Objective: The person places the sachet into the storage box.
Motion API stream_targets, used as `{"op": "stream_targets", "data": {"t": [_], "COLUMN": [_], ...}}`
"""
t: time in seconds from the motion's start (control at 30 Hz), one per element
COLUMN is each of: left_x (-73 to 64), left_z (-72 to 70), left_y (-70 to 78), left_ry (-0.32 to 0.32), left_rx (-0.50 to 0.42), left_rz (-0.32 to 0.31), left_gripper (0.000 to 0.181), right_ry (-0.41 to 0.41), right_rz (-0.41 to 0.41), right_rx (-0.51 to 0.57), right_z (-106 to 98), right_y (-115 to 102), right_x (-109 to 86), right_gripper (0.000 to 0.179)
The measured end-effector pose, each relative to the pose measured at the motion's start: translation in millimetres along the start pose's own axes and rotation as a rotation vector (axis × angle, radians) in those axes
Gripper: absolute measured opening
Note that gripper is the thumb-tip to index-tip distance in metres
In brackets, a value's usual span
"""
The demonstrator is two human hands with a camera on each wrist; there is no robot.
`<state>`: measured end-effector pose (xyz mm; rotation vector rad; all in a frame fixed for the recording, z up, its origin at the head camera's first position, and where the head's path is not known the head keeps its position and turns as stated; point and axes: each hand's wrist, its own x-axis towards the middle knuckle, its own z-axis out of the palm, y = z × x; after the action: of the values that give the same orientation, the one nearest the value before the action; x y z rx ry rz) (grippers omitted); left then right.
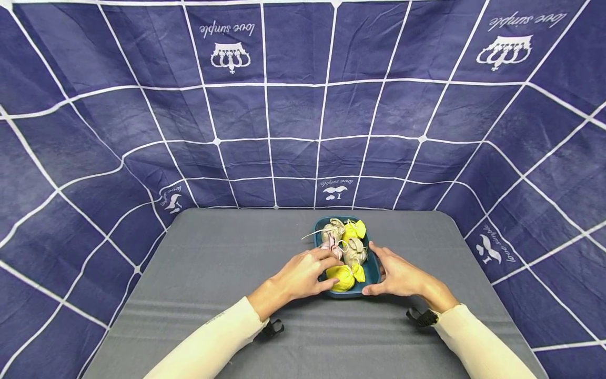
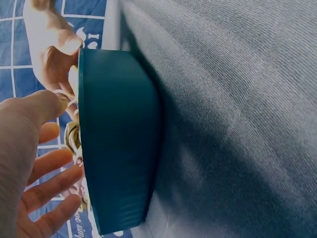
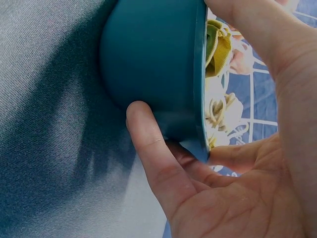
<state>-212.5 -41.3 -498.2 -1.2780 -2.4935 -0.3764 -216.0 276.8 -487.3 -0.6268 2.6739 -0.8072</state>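
Observation:
A teal plastic basin [image 1: 371, 269] stands on the grey cloth-covered table, holding several small drawstring pouches. A yellow pouch [image 1: 342, 279] lies at its near end, a beige pouch [image 1: 356, 253] behind it. Farther back are a pale pinkish pouch [image 1: 332, 243], another beige pouch [image 1: 335, 227] and a second yellow pouch [image 1: 351, 231]. My left hand [image 1: 305, 273] reaches over the left rim, fingers spread loosely above the near yellow pouch. With my right hand [image 1: 401, 275] I hold the basin's right side, thumb at the near rim and fingers [image 3: 148, 134] along the outer wall.
The grey tabletop [image 1: 227, 252] stretches out on both sides of the basin. A dark blue curtain [image 1: 293, 116] with white grid lines encloses the table at the back and sides. A thin string [image 1: 310, 234] hangs over the basin's left rim.

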Motion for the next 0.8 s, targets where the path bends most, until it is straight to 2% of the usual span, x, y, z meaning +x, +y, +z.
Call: {"op": "stream_targets", "data": {"t": [0.2,0.33,0.57,0.8], "left_x": [-9.5,-18.7,-35.2,-53.1], "left_z": [-4.2,-8.0,-12.9,-14.2], "left_y": [-5.1,-9.3,-18.6,-28.8], "left_ry": [0.026,0.034,0.046,0.046], "left_rx": [0.03,0.063,0.045,0.056], "left_rz": [-0.021,-0.062,-0.127,-0.163], "left_gripper": [0.036,0.035,0.036,0.036], "right_ry": [-0.007,-0.003,-0.008,0.001], "right_rz": [0.017,0.016,0.017,0.009], "right_rx": [-0.004,-0.001,0.011,0.023], "right_z": [0.6,1.0,2.0,3.3], "right_y": [-1.1,-1.1,-1.0,-0.6], "right_x": [-0.3,-0.1,-0.3,-0.8], "right_gripper": [0.14,0.139,0.139,0.138]}}
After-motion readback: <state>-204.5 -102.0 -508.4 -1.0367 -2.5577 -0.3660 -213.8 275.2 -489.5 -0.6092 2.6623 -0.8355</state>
